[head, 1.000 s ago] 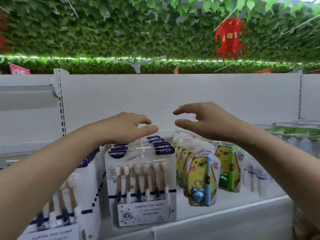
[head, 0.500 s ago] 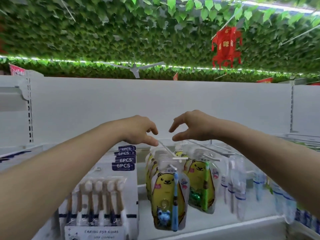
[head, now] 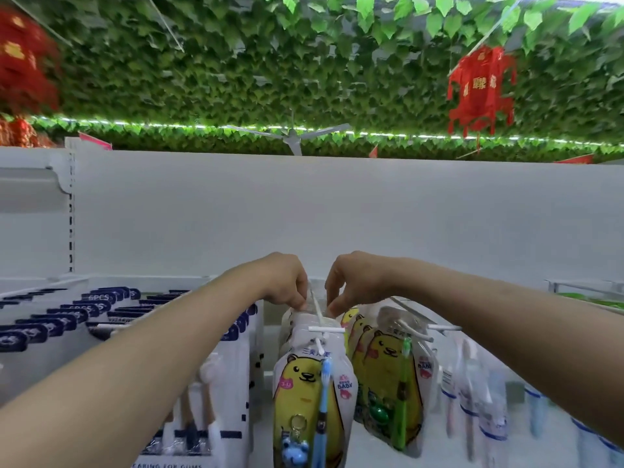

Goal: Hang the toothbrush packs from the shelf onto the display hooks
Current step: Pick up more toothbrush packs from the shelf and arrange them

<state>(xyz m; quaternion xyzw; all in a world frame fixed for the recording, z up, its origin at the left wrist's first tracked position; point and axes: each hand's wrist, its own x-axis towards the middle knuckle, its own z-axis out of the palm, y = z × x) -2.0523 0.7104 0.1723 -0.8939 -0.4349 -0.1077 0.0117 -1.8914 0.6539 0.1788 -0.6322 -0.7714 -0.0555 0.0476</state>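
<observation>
- The yellow bear-printed plastic toothbrush packs point(head: 312, 386) hang in a row on a white wire display hook point(head: 318, 310), directly below and just in front of both hands; the front pack carries a blue brush.
- The hook's long axis runs from the white back panel point(head: 304, 211) toward the viewer, and the packs hang crosswise to it, so any pack must slide along that line.
- The left hand point(head: 285, 282) and right hand point(head: 354, 282) sit either side of the hook, about equally near, fingers curled down and pinching the top edge of the packs at the rear of the row.
- Which single pack each hand grips cannot be made out; the fingertips cover the hang holes.
- A second bear-pack row with a green brush point(head: 393, 376) hangs just to the right.
- White-and-navy six-piece brush cards point(head: 101, 309) hang to the left, partly behind the left forearm.
- Clear packs at far right are blurred.
</observation>
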